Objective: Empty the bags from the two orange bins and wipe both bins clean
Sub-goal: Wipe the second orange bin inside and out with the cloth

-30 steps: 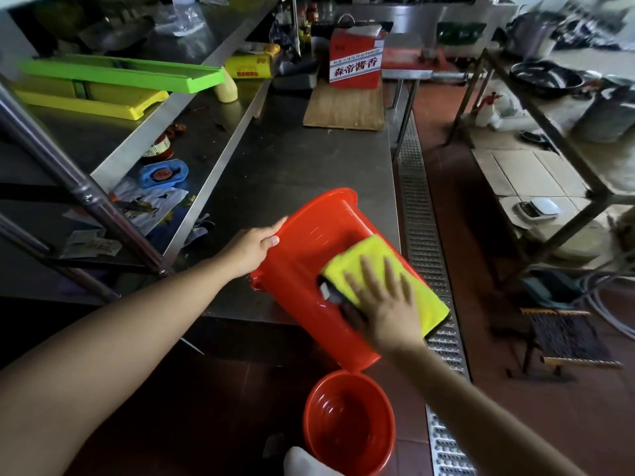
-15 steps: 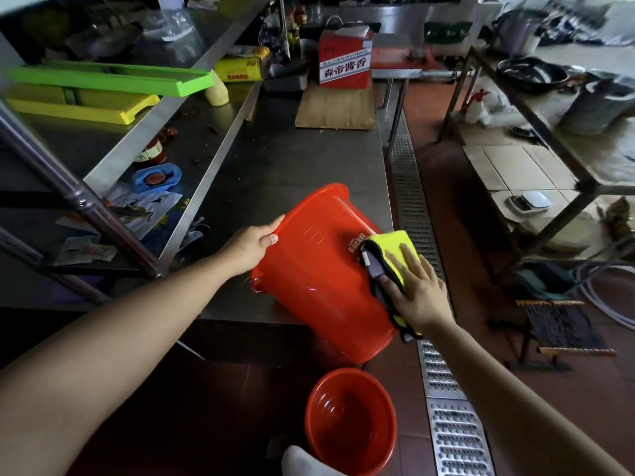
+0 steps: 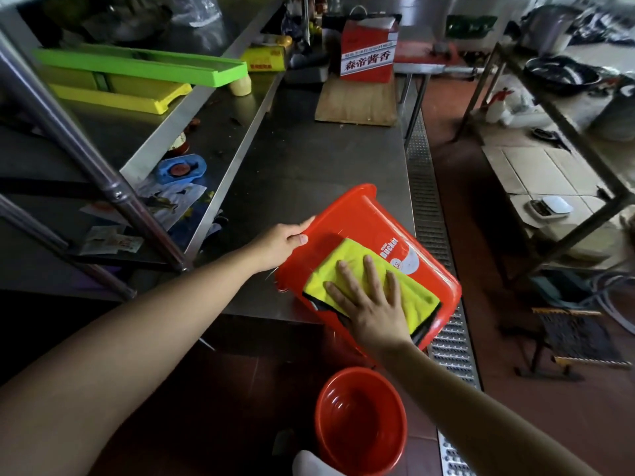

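An orange bin (image 3: pixel 357 221) lies tilted on its side at the front edge of the steel table (image 3: pixel 302 159), its outer wall with a white label facing up. My left hand (image 3: pixel 281 243) grips its left edge, thumb on the wall. A yellow cloth (image 3: pixel 347 266) lies flat on that wall, and my right hand (image 3: pixel 369 300) presses it down with straight, spread fingers. The second orange bin (image 3: pixel 360 420) stands upright on the floor below, with nothing visible inside it.
A wooden board (image 3: pixel 357 101) and a red carton (image 3: pixel 369 49) sit at the table's far end. Green and yellow trays (image 3: pixel 137 67) lie on the left shelf. A metal floor drain grate (image 3: pixel 429 207) runs along the table's right side. A low stool (image 3: pixel 580 334) stands at right.
My right hand has slid the cloth from the bin's right side back onto the middle of its upper wall. The bin has rolled slightly, so that its label shows. My left hand keeps its grip.
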Action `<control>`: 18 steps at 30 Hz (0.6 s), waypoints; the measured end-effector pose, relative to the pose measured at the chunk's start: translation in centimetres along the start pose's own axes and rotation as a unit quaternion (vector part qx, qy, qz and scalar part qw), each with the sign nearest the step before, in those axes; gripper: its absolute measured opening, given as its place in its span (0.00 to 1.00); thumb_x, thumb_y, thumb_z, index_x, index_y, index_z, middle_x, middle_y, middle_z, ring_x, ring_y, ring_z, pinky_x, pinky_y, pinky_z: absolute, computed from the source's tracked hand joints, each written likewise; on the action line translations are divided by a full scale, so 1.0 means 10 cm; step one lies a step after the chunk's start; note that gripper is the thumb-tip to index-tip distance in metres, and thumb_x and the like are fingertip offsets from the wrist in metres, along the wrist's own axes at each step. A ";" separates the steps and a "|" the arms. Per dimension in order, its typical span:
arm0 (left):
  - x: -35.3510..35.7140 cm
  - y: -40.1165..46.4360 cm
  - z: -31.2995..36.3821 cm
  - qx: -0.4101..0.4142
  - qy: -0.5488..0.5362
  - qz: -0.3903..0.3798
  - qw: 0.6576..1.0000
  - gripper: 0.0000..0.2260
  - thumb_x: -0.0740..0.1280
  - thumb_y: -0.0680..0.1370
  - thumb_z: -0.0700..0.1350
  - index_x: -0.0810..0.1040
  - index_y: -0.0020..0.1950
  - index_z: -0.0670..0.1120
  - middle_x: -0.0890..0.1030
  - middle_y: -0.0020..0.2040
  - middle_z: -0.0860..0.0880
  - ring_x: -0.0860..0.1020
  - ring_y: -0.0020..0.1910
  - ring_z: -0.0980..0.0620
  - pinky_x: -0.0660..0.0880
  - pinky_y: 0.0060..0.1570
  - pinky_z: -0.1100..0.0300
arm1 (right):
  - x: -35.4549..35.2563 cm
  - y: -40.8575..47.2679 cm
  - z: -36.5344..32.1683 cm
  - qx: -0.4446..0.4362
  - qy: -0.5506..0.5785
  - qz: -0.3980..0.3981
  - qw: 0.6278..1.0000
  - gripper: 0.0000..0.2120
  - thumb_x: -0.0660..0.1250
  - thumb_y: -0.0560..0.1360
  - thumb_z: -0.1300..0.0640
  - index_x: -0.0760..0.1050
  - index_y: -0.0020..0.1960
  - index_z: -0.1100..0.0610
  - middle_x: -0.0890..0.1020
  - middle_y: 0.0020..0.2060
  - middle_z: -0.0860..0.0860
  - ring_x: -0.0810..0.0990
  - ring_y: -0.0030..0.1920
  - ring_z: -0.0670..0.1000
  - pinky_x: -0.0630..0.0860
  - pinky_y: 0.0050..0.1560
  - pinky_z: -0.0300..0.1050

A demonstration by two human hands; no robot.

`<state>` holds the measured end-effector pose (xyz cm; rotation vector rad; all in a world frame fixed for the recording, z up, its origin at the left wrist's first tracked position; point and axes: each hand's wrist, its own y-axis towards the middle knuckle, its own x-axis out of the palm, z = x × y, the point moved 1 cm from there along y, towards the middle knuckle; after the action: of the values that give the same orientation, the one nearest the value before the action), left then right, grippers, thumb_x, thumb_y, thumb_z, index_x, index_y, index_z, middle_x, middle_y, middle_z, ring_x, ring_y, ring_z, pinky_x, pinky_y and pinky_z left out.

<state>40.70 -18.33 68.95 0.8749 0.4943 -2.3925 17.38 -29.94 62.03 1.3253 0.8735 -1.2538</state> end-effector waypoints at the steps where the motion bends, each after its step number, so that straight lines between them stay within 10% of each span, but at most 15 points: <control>1: 0.00 0.00 0.00 0.002 0.001 0.000 1.000 0.20 0.62 0.83 0.48 0.66 0.74 0.59 0.71 0.71 0.56 0.66 0.64 0.66 0.62 0.55 0.78 | -0.02 0.18 -0.08 0.000 -0.004 0.002 1.000 0.41 0.71 0.74 0.44 0.53 0.80 0.41 0.45 0.81 0.50 0.41 0.79 0.67 0.43 0.71 0.74; 18: 0.08 -0.19 -0.26 0.007 0.025 0.000 1.000 0.21 0.58 0.84 0.51 0.58 0.75 0.66 0.69 0.73 0.53 0.70 0.70 0.52 0.65 0.60 0.64 | 0.07 -0.95 0.52 0.042 0.035 -0.012 0.998 0.30 0.52 0.80 0.32 0.54 0.79 0.38 0.53 0.81 0.48 0.48 0.80 0.64 0.56 0.72 0.70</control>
<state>40.30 -15.85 66.76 0.9421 0.4963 -2.3827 7.36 -33.51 60.00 1.4371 0.8970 -1.2806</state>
